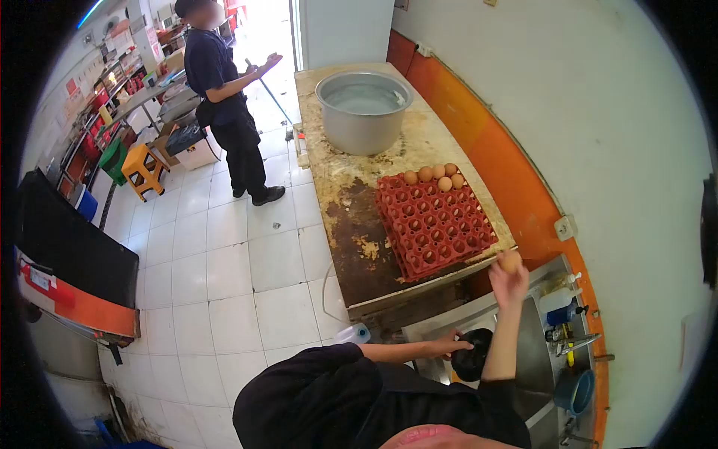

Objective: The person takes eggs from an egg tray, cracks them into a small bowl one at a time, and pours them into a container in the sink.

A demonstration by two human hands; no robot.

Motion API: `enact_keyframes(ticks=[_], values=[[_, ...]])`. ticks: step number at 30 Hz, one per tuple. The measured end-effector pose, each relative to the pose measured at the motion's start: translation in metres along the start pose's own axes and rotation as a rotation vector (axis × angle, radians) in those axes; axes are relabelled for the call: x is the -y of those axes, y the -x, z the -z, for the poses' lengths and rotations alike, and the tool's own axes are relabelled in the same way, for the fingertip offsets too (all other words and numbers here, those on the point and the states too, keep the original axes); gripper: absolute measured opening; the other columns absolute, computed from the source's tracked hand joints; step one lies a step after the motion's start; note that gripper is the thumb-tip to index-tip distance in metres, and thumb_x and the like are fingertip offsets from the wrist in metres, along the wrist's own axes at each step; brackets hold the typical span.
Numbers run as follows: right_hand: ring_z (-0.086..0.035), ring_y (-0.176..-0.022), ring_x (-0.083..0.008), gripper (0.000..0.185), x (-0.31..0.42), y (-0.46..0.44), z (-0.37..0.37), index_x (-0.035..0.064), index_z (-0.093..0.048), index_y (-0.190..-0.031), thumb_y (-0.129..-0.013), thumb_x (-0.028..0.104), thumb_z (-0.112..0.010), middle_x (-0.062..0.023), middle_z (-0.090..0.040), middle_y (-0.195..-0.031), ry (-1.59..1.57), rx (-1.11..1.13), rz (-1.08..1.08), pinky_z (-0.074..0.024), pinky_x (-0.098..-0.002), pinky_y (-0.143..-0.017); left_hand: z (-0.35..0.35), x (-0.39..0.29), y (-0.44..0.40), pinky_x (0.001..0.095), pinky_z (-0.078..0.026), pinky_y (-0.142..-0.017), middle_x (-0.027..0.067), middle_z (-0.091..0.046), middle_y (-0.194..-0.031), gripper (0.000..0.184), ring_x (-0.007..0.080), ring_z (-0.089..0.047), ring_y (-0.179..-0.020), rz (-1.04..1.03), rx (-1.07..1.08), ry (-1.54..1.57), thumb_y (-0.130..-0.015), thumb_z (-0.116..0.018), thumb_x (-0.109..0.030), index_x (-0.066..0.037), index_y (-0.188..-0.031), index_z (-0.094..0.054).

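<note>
You are grasping a brown egg (511, 261) in your right hand (508, 283); the fingers are closing around its lower part. The egg is appearing near the right corner of the worn table (340, 247), apart from the stacked red egg trays (434, 224). With your left hand (451, 345), you are gripping a round black bowl (471, 356) by its left side, thumb lying over it. The bowl is sitting in view above the steel sink (535, 352); whether it is touching the sink, you cannot tell.

The top tray is holding six eggs (445, 183) at its far end. Beyond the trays, a large metal pot (363, 133) is standing upright on the table. To your right, a blue basin (576, 393) is resting beside the sink. At the far left, another person (232, 105) is standing, holding a stick (273, 97).
</note>
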State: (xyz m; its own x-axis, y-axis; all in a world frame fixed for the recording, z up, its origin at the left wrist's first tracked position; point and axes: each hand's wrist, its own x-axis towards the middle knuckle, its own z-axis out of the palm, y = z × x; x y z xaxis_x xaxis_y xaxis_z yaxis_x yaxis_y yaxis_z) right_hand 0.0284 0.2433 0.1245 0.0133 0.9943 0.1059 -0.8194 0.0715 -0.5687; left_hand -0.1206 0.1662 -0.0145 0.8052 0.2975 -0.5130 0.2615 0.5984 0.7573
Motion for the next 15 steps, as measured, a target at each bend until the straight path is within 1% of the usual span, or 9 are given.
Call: enact_keyframes(ticks=[2,4,6,8,11,12,13,14,15], values=[[-0.049,-0.077,-0.0191,0.053,0.020,0.064,0.000,0.0005,-0.044,-0.120,-0.074,0.023,-0.060,-0.0110,-0.051,-0.099,0.041,-0.139,0.081,-0.0426,-0.0273,-0.066,-0.004,-0.004,-0.001,0.0322,-0.043,-0.065,0.0077,-0.048,-0.105,0.080,0.0183,-0.048,-0.089,0.044,0.014,-0.018,-0.064,-0.069,-0.052,-0.014,-0.121,-0.027],[-0.049,-0.082,-0.0212,0.051,0.031,0.130,0.031,-0.0001,-0.043,-0.120,-0.076,0.023,-0.057,-0.0120,-0.052,-0.100,0.062,-0.288,0.244,-0.0452,-0.0282,-0.069,-0.010,-0.009,-0.004,0.0316,-0.043,-0.063,0.0073,-0.048,-0.103,0.078,0.0175,-0.048,-0.087,0.039,0.039,-0.001,-0.063,-0.069,-0.052,-0.015,-0.120,-0.028],[-0.049,-0.080,-0.0217,0.048,0.032,0.194,0.030,-0.0018,-0.043,-0.118,-0.076,0.018,-0.055,-0.0139,-0.050,-0.102,0.010,-0.462,0.345,-0.0458,-0.0275,-0.066,-0.017,-0.013,-0.009,0.0310,-0.042,-0.062,0.0068,-0.048,-0.101,0.077,0.0168,-0.047,-0.086,0.039,0.066,0.018,-0.063,-0.069,-0.052,-0.016,-0.119,-0.030],[-0.048,-0.079,-0.0220,0.046,0.034,0.264,0.067,-0.0033,-0.044,-0.117,-0.076,0.015,-0.053,-0.0151,-0.049,-0.106,-0.021,-0.279,0.314,-0.0460,-0.0283,-0.063,-0.027,-0.014,-0.016,0.0293,-0.041,-0.059,0.0058,-0.047,-0.097,0.076,0.0154,-0.047,-0.083,0.051,0.041,0.009,-0.062,-0.069,-0.051,-0.016,-0.117,-0.031],[-0.043,-0.082,-0.0204,0.044,0.021,0.342,0.077,-0.0022,-0.042,-0.120,-0.079,0.011,-0.049,-0.0151,-0.046,-0.107,-0.102,-0.197,0.423,-0.0409,-0.0248,-0.056,-0.037,-0.015,-0.026,0.0272,-0.039,-0.057,0.0049,-0.046,-0.093,0.076,0.0141,-0.046,-0.080,0.096,0.141,0.016,-0.062,-0.070,-0.051,-0.016,-0.117,-0.031],[-0.044,-0.076,-0.0185,0.040,0.018,0.361,0.070,-0.0025,-0.044,-0.117,-0.081,0.013,-0.048,-0.0145,-0.047,-0.104,-0.087,-0.321,0.495,-0.0390,-0.0239,-0.052,-0.041,-0.013,-0.031,0.0310,-0.042,-0.060,0.0111,-0.044,-0.101,0.089,0.0184,-0.049,-0.081,0.049,0.154,-0.018,-0.063,-0.068,-0.054,-0.011,-0.127,-0.023],[-0.044,-0.071,-0.0166,0.036,0.014,0.376,0.058,-0.0027,-0.045,-0.114,-0.083,0.016,-0.047,-0.0139,-0.048,-0.100,-0.073,-0.447,0.565,-0.0372,-0.0230,-0.049,-0.046,-0.011,-0.035,0.0310,-0.042,-0.060,0.0111,-0.044,-0.101,0.089,0.0184,-0.049,-0.081,0.061,0.157,-0.017,-0.063,-0.068,-0.054,-0.011,-0.127,-0.023],[-0.044,-0.071,-0.0166,0.036,0.014,0.392,0.060,-0.0027,-0.045,-0.114,-0.083,0.016,-0.047,-0.0139,-0.048,-0.100,-0.077,-0.458,0.567,-0.0372,-0.0230,-0.049,-0.050,-0.009,-0.038,0.0318,-0.042,-0.063,0.0103,-0.042,-0.105,0.089,0.0188,-0.046,-0.087,0.064,0.162,-0.022,-0.062,-0.069,-0.054,-0.011,-0.126,-0.024],[-0.043,-0.063,-0.0146,0.031,0.017,0.407,0.062,-0.0013,-0.048,-0.107,-0.085,0.020,-0.048,-0.0117,-0.050,-0.091,-0.048,-0.486,0.574,-0.0338,-0.0228,-0.044,-0.056,-0.007,-0.042,0.0326,-0.042,-0.065,0.0096,-0.040,-0.109,0.089,0.0192,-0.044,-0.093,0.066,0.166,-0.027,-0.062,-0.070,-0.053,-0.011,-0.126,-0.024]])
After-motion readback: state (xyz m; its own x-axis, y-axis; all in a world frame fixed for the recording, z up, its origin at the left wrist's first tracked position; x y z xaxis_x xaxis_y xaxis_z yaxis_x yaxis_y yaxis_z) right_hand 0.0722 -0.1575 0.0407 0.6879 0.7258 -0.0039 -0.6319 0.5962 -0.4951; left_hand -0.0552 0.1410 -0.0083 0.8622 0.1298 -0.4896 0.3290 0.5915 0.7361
